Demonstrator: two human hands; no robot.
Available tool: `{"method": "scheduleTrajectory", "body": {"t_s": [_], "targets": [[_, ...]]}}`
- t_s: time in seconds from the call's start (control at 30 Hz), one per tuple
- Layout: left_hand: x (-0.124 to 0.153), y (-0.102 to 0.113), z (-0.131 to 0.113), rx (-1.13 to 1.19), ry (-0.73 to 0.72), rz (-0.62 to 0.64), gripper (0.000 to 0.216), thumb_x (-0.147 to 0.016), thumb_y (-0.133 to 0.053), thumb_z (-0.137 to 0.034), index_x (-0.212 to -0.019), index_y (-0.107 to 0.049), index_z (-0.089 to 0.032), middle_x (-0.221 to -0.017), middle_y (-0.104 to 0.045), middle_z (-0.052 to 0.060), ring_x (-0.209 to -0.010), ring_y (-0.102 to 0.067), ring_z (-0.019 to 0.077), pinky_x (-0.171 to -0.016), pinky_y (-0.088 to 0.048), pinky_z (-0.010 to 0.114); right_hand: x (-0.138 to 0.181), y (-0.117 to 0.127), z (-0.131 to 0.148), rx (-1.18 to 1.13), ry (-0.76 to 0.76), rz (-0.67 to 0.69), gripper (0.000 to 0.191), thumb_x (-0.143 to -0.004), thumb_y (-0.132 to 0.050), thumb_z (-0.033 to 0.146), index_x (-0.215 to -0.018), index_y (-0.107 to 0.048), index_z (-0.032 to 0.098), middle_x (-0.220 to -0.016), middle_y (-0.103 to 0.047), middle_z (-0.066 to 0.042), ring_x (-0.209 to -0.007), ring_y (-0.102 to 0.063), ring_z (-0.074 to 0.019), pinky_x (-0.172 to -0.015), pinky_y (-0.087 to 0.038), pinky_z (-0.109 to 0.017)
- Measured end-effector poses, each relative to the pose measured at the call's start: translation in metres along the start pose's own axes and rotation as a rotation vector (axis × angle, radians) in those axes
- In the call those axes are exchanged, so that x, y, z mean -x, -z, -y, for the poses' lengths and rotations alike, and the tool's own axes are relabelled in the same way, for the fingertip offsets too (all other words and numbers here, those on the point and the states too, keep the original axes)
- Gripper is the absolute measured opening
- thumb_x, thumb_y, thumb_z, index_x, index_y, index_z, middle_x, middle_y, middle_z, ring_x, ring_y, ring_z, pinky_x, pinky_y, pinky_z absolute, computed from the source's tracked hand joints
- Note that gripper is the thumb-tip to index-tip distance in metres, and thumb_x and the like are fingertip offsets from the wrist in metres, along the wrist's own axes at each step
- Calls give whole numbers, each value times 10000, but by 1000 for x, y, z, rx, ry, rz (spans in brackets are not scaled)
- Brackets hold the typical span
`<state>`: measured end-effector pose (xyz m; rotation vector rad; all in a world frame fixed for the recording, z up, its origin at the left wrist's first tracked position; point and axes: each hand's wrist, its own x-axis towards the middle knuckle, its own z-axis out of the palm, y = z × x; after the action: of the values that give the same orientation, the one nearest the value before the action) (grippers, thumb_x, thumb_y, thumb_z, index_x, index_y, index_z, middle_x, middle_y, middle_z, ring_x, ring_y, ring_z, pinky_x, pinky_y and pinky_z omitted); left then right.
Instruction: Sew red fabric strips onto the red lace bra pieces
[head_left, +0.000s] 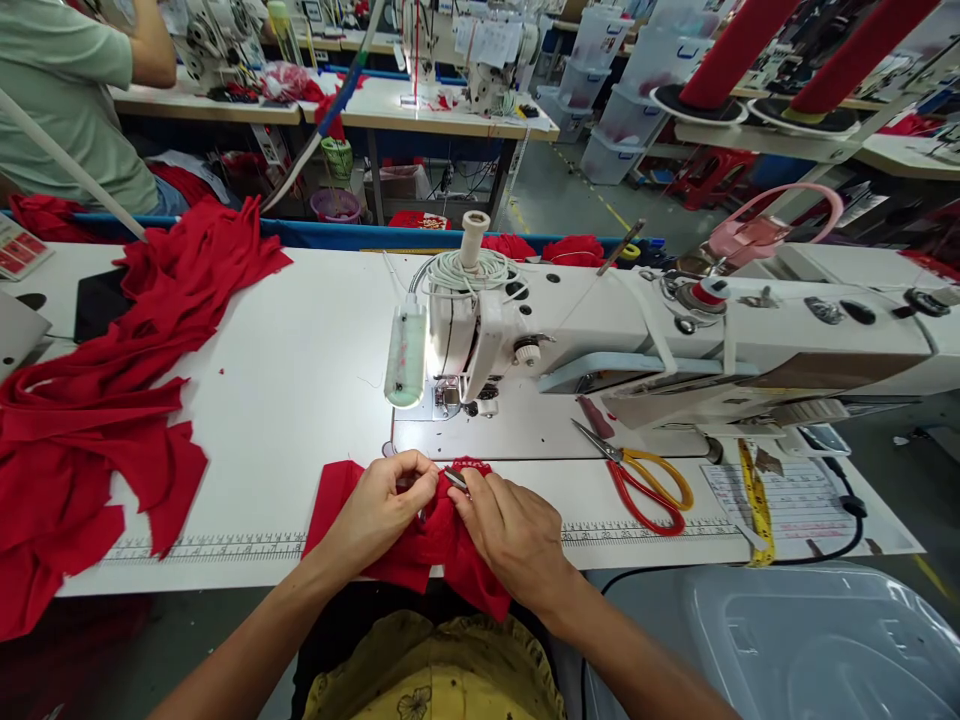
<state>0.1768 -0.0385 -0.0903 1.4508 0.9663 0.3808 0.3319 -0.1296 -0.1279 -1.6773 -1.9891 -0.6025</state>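
Note:
At the table's front edge, red fabric [401, 560] lies partly on the white top and hangs over toward my lap. My left hand [386, 505] is closed in a pinch on this fabric. Close beside it, my right hand [517, 530] grips a small metal tool [454, 479], whose pointed end sticks out toward my left fingers. Most of that tool is hidden in the hand, so its exact kind does not show. Just beyond both hands is the needle area of a white sewing machine [585, 310]. Scissors [649, 490] with red and orange handles lie to the right, blades apart.
A long heap of red fabric strips [165, 330] covers the table's left side. A printed ruler [225, 547] runs along the front edge. At right are a yellow tape measure [756, 505], a written sheet [810, 505] and a grey plastic lid [817, 640]. A co-worker [67, 100] sits far left.

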Motion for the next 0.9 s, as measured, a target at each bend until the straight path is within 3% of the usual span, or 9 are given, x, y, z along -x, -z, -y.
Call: {"method": "scheduleTrajectory", "body": {"t_s": [0.2, 0.33, 0.4, 0.57, 0.73, 0.9], "targets": [[0, 0, 2, 10, 5, 12, 279, -853, -552, -422, -736, -566, -170, -655, -517, -31, -589, -439, 101, -547, -352, 205, 0, 0, 1, 91, 67, -56, 195, -968, -630, 278, -1016, -671, 93, -622, -586, 3, -530, -499, -128, -542, -314, -317], [0, 0, 3, 7, 18, 15, 276, -851, -557, -423, -739, -569, -171, -644, -513, -31, -576, -443, 101, -539, -358, 206, 0, 1, -1, 27, 51, -57, 151, -992, -581, 246, -983, -657, 116, -610, -592, 5, -517, -511, -122, -541, -329, -299], [0, 0, 3, 5, 33, 15, 277, -856, -554, -427, -753, -579, -171, -647, -514, -28, -577, -454, 106, -535, -368, 206, -1, 4, -4, -112, -31, -27, 172, -1016, -524, 258, -999, -636, 128, -660, -642, -12, -550, -566, -126, -549, -366, -277], [0, 0, 3, -6, 26, 18, 288, -853, -559, -441, -771, -609, -170, -678, -535, -11, -597, -467, 114, -526, -386, 204, -9, 14, -5, -568, -396, 169, 186, -993, -529, 366, -1045, -605, 204, -758, -710, 19, -589, -625, -118, -558, -426, -225], [1, 0, 1, -18, 8, 7, 289, -847, -564, -442, -783, -635, -169, -661, -540, -14, -575, -458, 111, -507, -390, 201, -20, 12, -4, -726, -483, 287, 168, -943, -544, 310, -1056, -638, 228, -762, -692, 22, -612, -589, -127, -592, -419, -229], [3, 1, 2, -62, -29, 28, 276, -873, -542, -415, -828, -657, -169, -697, -602, 0, -612, -525, 129, -544, -424, 218, -27, 4, -12, -1019, -666, 450, 199, -876, -560, 324, -716, -561, 206, -609, -493, 55, -576, -437, -108, -545, -346, -215]]}}
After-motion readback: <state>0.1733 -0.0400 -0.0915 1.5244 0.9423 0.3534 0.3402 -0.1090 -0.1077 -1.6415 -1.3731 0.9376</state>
